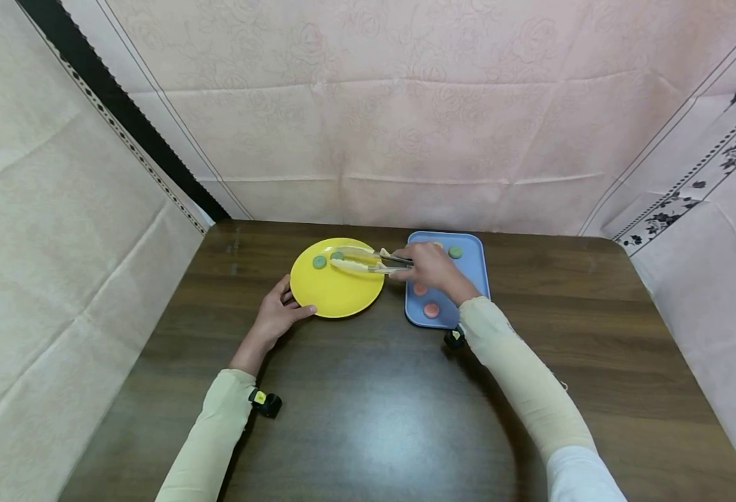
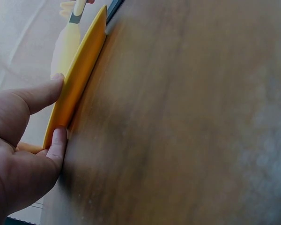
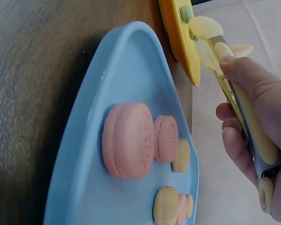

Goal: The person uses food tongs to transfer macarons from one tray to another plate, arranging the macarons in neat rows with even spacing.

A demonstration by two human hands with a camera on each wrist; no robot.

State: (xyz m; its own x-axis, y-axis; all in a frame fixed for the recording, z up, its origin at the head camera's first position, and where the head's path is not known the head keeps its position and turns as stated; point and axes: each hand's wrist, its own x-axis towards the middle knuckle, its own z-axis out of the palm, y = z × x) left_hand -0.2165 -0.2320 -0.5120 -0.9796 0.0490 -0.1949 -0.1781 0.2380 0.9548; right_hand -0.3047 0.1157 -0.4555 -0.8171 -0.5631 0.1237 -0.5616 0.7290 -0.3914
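My right hand grips a pair of tongs with cream tips and handles. The tong tips are apart, low over the yellow plate, around or right beside a green macaron; whether they touch it I cannot tell. Another green macaron lies just left of it on the plate. With thumb and fingers, my left hand holds the plate's near-left rim, as the left wrist view shows. Under my right forearm, a blue tray holds pink macarons, yellow macarons and a green macaron.
Plate and tray stand side by side near the far edge of the brown wooden table. Pale patterned cloth hangs behind the table and along both sides. Each wrist wears a small black camera.
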